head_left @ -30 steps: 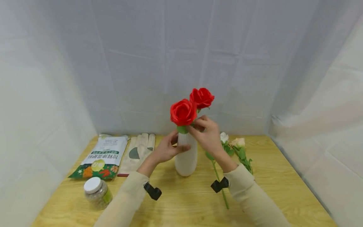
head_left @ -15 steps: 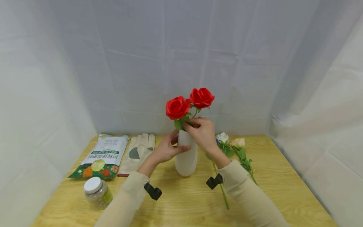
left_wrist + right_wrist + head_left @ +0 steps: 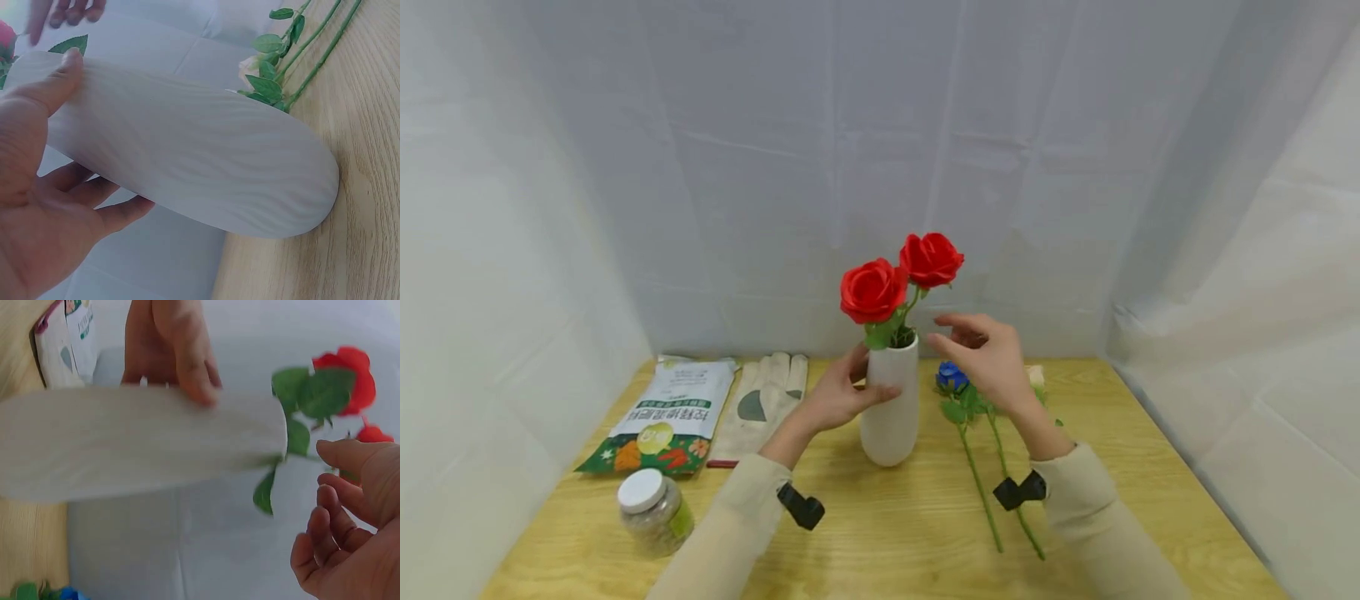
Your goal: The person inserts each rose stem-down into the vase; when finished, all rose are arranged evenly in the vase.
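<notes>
Left hand (image 3: 838, 398) had its fingers clamped round the vase (image 3: 895, 417), two red roses (image 3: 873, 291) in it; right hand (image 3: 991, 360) hung nearby, thumb and fingers apart.

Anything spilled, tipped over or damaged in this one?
Nothing stands out. The white vase stands upright in the left hand, with two red roses in it. The jar is upright with its lid on, and no spill or damage is visible on the table.
</notes>
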A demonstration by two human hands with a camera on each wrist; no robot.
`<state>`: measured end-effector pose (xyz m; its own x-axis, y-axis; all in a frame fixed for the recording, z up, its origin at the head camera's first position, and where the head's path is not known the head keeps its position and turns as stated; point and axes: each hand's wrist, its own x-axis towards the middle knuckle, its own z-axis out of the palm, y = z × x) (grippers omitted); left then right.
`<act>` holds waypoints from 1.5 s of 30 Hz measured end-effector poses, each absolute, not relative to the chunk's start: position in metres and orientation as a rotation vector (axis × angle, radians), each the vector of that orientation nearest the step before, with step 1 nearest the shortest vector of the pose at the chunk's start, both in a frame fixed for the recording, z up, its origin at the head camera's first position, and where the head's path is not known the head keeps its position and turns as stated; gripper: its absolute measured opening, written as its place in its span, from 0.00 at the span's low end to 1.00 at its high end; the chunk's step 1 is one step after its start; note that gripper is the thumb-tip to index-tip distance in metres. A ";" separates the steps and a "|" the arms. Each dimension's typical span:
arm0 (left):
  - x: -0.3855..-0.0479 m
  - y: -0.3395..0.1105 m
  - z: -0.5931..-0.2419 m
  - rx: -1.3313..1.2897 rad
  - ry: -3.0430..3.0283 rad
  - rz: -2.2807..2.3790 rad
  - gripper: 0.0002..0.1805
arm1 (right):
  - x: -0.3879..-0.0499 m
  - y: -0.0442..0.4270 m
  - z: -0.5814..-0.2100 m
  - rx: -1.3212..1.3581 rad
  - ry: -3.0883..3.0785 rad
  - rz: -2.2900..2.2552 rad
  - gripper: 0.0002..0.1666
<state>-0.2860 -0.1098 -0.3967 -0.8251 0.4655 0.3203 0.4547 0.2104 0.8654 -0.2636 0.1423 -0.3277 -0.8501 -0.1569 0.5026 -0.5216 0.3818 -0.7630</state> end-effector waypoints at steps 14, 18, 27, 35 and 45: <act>-0.279 -0.114 -0.398 0.851 2.505 1.728 0.44 | -0.274 0.223 -0.360 0.391 -2.364 1.371 0.18; -0.274 -0.115 -0.400 0.793 2.530 1.706 0.46 | -0.272 0.242 -0.373 0.296 -2.413 1.324 0.20; -0.271 -0.113 -0.402 0.744 2.530 1.701 0.48 | -0.273 0.287 -0.410 0.139 -2.487 1.311 0.25; -0.272 -0.112 -0.404 0.737 2.514 1.706 0.47 | -0.270 0.317 -0.438 0.131 -2.541 1.280 0.24; -0.273 -0.111 -0.405 0.754 2.516 1.703 0.46 | -0.262 0.339 -0.467 0.070 -2.705 1.272 0.27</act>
<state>-0.2731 -0.1107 -0.4046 -0.8838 0.3934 0.2531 0.3813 0.2922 0.8771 -0.2619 0.3387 -0.4670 -0.9874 0.0224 0.1566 -0.1063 0.6392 -0.7616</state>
